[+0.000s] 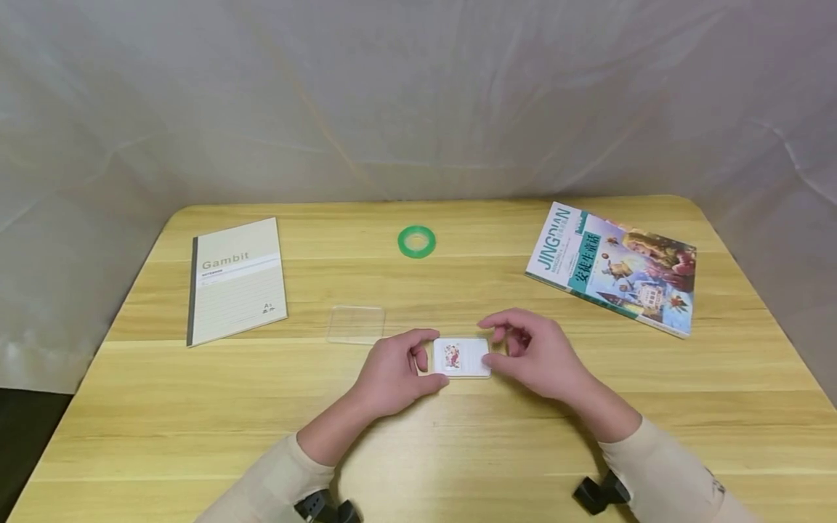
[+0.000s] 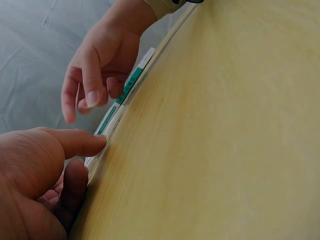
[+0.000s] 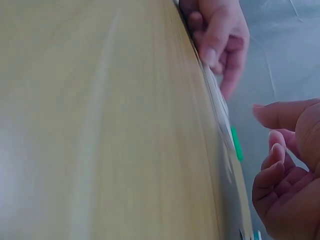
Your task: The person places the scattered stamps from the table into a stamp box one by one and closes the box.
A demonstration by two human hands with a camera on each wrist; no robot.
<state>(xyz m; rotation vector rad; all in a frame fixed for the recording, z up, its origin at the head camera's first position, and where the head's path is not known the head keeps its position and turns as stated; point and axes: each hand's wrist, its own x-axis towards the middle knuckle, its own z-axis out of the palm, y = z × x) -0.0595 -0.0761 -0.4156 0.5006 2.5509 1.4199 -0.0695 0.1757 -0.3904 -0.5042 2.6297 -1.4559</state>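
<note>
A small clear plastic case (image 1: pixel 471 358) lies flat on the wooden table, with a white card inside that bears a colourful picture. My left hand (image 1: pixel 399 367) holds the case at its left end, thumb at the near corner and forefinger at the far one. At the right end hovers my right hand (image 1: pixel 532 352), fingers loosely bent; in the right wrist view that hand (image 3: pixel 292 165) shows a gap between thumb and fingers, with nothing held. Left of the case lies a flat, clear plastic lid (image 1: pixel 356 325).
A roll of green tape (image 1: pixel 416 241) lies towards the back of the table. At the left is a notebook (image 1: pixel 238 283), and at the right a colourful storybook (image 1: pixel 615 269). A grey cloth (image 1: pixel 418 102) hangs behind the table's far edge.
</note>
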